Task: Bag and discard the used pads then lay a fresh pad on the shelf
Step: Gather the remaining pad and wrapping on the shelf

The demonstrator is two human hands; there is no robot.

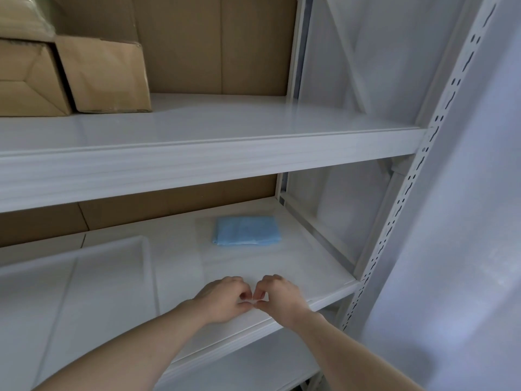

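The shelf (197,128) before me is smooth, white-painted metal with a soft sheen. The folded blue pad (247,231) looks matt, papery. Far left, the boxes (104,74) are dull brown cardboard. The tray (84,277) looks like smooth white plastic.

– What sits on the lower shelf (324,289)?
– A folded pad (247,230) toward the back right, a tray (84,266) at left, both hands at the front edge.
– And above?
– Cardboard boxes (104,74), far left.

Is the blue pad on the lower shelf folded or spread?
Folded: the blue pad lies as a small compact rectangle with layered edges at its front-left corner.
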